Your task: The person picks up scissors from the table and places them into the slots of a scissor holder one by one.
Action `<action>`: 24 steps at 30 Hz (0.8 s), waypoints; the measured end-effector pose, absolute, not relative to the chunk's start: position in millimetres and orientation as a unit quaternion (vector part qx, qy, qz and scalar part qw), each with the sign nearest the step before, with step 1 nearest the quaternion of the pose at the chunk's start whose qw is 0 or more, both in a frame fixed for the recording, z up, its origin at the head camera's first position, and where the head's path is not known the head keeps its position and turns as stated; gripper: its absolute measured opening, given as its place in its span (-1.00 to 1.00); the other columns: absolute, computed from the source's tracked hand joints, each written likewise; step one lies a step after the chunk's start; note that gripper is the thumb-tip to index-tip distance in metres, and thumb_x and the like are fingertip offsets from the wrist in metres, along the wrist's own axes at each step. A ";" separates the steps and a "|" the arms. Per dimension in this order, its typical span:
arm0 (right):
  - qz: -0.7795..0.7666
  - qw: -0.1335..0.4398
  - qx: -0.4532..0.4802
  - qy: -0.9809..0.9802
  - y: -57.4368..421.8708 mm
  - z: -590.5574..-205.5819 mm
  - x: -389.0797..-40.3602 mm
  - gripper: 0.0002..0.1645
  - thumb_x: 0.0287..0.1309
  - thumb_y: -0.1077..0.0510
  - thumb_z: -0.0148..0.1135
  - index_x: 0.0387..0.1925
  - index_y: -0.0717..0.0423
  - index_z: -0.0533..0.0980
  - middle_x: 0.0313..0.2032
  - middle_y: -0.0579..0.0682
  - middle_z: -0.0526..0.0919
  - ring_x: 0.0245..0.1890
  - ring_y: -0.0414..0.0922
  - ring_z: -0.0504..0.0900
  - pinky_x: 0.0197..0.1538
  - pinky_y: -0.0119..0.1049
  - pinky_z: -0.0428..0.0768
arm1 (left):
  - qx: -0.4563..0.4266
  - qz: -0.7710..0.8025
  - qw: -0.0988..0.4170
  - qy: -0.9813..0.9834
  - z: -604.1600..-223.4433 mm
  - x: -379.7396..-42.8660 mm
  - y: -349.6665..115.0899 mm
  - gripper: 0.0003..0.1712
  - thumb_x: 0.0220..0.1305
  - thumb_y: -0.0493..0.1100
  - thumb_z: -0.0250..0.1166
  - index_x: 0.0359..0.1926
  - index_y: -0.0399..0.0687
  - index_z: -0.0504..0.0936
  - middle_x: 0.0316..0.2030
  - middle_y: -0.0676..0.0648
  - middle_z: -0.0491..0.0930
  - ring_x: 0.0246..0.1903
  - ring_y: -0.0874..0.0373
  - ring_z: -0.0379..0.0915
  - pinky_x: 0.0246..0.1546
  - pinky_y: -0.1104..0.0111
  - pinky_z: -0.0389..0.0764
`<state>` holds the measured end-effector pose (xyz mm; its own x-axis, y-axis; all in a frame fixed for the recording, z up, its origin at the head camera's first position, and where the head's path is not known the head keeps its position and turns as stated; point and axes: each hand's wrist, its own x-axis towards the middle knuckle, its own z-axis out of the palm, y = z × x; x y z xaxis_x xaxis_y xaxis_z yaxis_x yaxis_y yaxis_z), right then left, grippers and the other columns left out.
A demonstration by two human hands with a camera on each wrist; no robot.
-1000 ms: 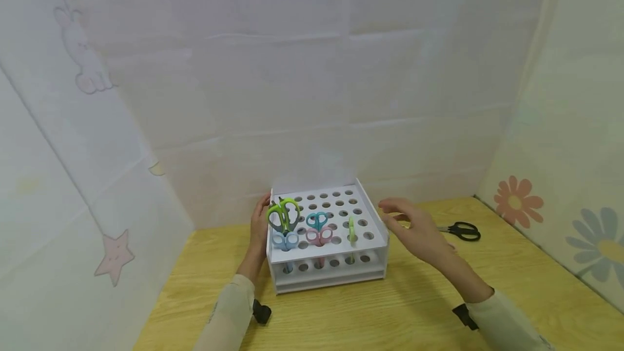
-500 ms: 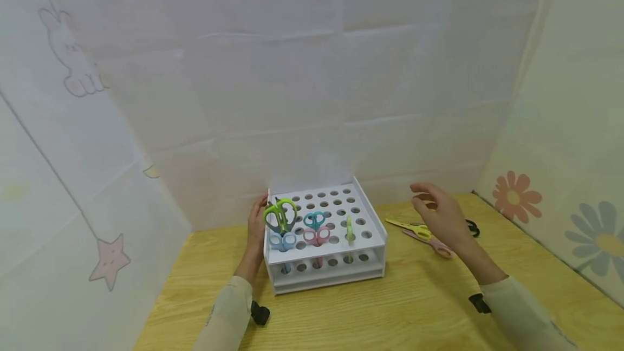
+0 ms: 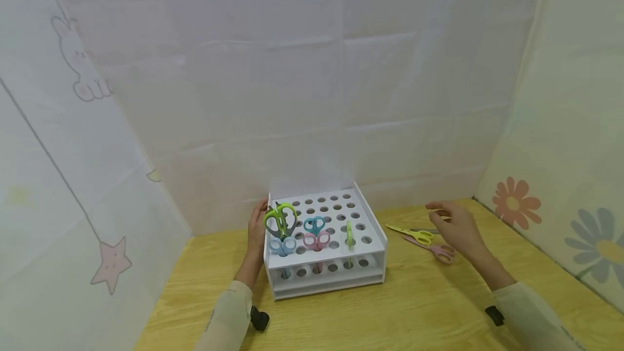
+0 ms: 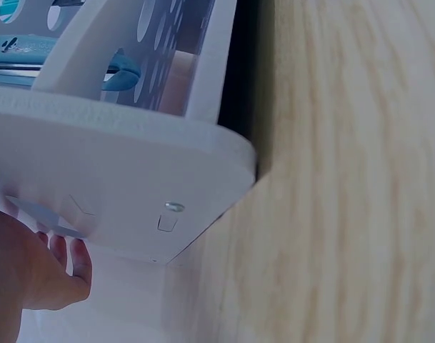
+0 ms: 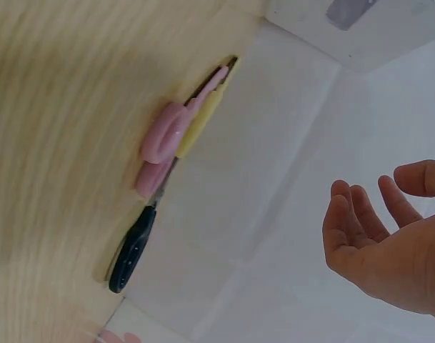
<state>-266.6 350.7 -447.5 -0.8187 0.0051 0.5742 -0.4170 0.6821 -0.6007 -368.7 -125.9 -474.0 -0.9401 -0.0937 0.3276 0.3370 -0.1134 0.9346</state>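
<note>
A white rack (image 3: 331,257) with rows of round holes stands on the table, and scissors sit upright in it: green and grey scissors (image 3: 281,220), light blue scissors (image 3: 283,245), teal scissors (image 3: 314,224), pink scissors (image 3: 317,239) and light green scissors (image 3: 349,234). At the rack's left side is my left hand (image 3: 255,232), its bent fingers holding the back edge in the left wrist view. My right hand (image 3: 458,232) hovers with loosely bent fingers and nothing in it. Near it lie yellow scissors (image 3: 423,237), pink-handled scissors (image 3: 442,254) and black-handled scissors (image 5: 133,248).
A wooden table (image 3: 390,313) carries everything. Close behind the rack rises a pale wall covering (image 3: 312,96). Another covering with flowers (image 3: 512,205) bounds the right side, and one with a star (image 3: 112,264) the left.
My right hand has moved right, away from the rack, to beside the loose scissors, bringing the yellow and pink ones into view. The left hand stays at the rack.
</note>
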 end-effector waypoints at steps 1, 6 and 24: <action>0.379 0.274 0.117 -0.876 351.6 -450.1 -267.1 -0.67 0.47 0.21 0.10 0.12 0.30 0.58 0.08 0.31 0.61 -0.02 0.25 0.63 -0.06 0.19 0.60 | -0.094 -0.740 0.146 -0.649 -474.1 -367.4 -125.3 -0.47 0.65 -0.14 -0.18 0.52 -0.16 0.26 0.43 -0.33 0.22 0.33 -0.12 0.19 0.38 -0.09 0.14; 0.372 0.231 0.105 -0.893 355.1 -462.1 -272.8 -0.67 0.46 0.20 0.10 0.11 0.31 0.57 0.06 0.35 0.61 -0.03 0.30 0.63 -0.19 0.11 0.66 | -0.087 -0.733 0.160 -0.655 -475.1 -365.3 -123.4 -0.48 0.64 -0.13 -0.13 0.50 -0.15 0.30 0.39 -0.32 0.28 0.27 -0.09 0.26 0.35 -0.08 0.19; 0.273 0.066 0.087 -0.956 369.4 -486.0 -310.1 -0.68 0.36 0.18 0.19 -0.11 0.45 0.52 -0.51 0.04 0.59 -0.69 -0.22 0.34 -0.63 -0.33 0.35 | -0.089 -0.733 0.177 -0.651 -477.0 -364.2 -120.2 -0.44 0.60 -0.08 -0.12 0.47 -0.21 0.31 0.38 -0.37 0.28 0.29 -0.19 0.26 0.34 -0.17 0.17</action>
<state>-310.1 369.4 -486.0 -0.9763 -0.1293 0.1738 -0.2016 0.8357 -0.5108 -364.2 -120.2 -477.0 -0.9214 -0.1440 0.3610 0.3755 -0.0902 0.9224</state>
